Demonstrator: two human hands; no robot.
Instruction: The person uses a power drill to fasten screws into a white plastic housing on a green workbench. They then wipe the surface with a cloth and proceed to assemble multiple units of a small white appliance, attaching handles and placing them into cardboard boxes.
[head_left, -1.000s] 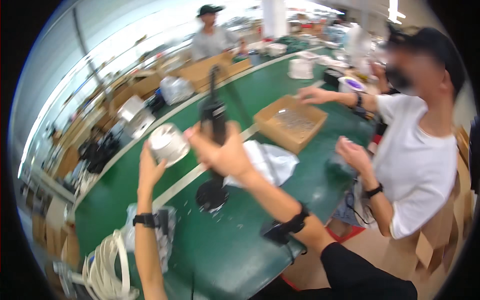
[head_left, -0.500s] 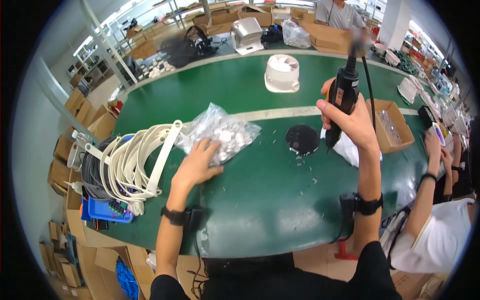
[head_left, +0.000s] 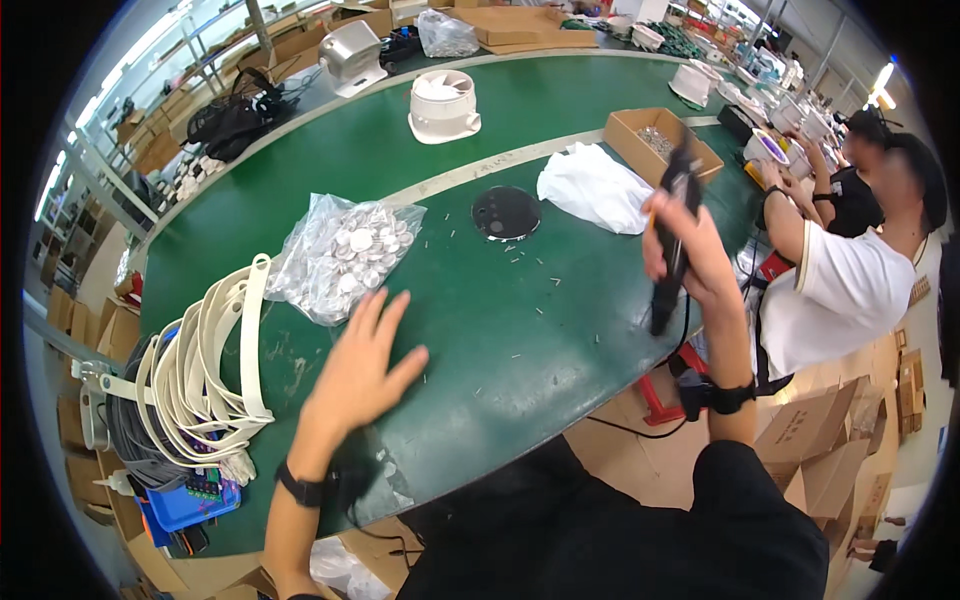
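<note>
Fingers [head_left: 393, 318] of the left hand [head_left: 355, 385] spread wide by the plastic bag of discs [head_left: 350, 250], touch unclear; well right of that bag, the right hand [head_left: 706, 252] grips a black handheld tool [head_left: 681, 185], fingers curled.

My tabletop [head_left: 470, 400] is green, crossed by a pale band [head_left: 480, 167]; the tool [head_left: 680, 190] in my right hand [head_left: 702, 255], my wristbands [head_left: 735, 400] and the round plate [head_left: 507, 214] are black, the cloth [head_left: 590, 188] white, the bag [head_left: 310, 225] clear with silvery-white discs [head_left: 362, 240], the curved straps [head_left: 251, 340] cream, the box [head_left: 630, 148] brown, the tray [head_left: 190, 513] blue
</note>
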